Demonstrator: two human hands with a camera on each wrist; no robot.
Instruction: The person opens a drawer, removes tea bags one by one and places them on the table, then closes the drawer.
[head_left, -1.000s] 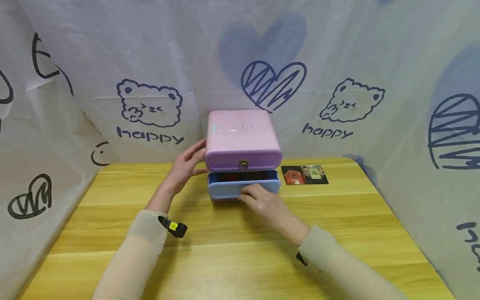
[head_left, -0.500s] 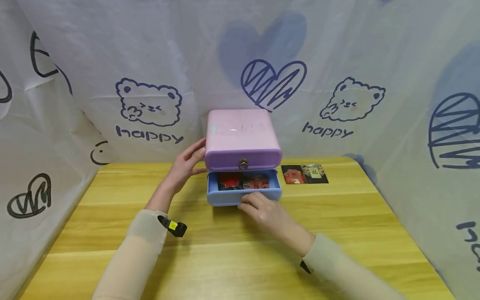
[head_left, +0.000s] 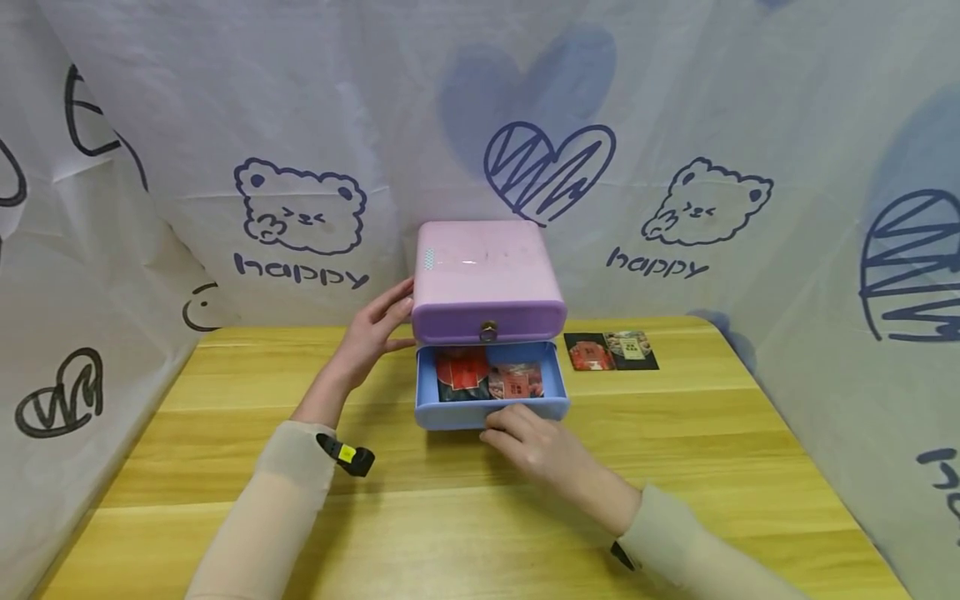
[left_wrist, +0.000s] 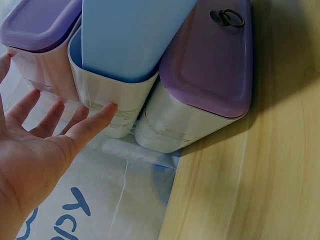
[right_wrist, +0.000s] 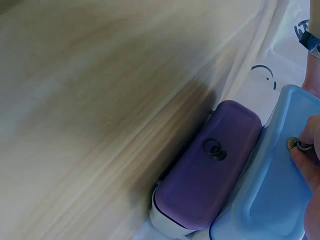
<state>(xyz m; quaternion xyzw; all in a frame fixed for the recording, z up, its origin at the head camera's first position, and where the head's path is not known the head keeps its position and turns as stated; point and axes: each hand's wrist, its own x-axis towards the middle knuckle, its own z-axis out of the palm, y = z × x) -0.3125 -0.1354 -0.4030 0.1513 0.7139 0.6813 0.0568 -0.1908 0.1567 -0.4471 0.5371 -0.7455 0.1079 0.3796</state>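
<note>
A small pink drawer unit (head_left: 480,262) stands near the back of the table. Its blue middle drawer (head_left: 450,417) is pulled well out. My right hand (head_left: 536,446) pinches the brass ring pull (right_wrist: 292,144) on that drawer's front, thumb against fingers. Inside the drawer lie a red and black packet (head_left: 461,371) on the left and a reddish packet (head_left: 517,382) on the right. Fingers spread, my left hand (head_left: 367,337) rests against the unit's left side; the left wrist view shows this hand (left_wrist: 35,155) beside the upper and middle tiers.
Purple fronts close the top drawer (head_left: 442,323) and the bottom drawer (right_wrist: 215,185), each with a ring. Right of the unit, two flat packets (head_left: 590,354) lie side by side on the wooden table (head_left: 465,533). A printed white cloth (head_left: 420,108) hangs behind.
My right hand has drawn the blue drawer toward me, from slightly out to well out, bringing the packets inside into sight. The left hand has stayed at the unit's side.
</note>
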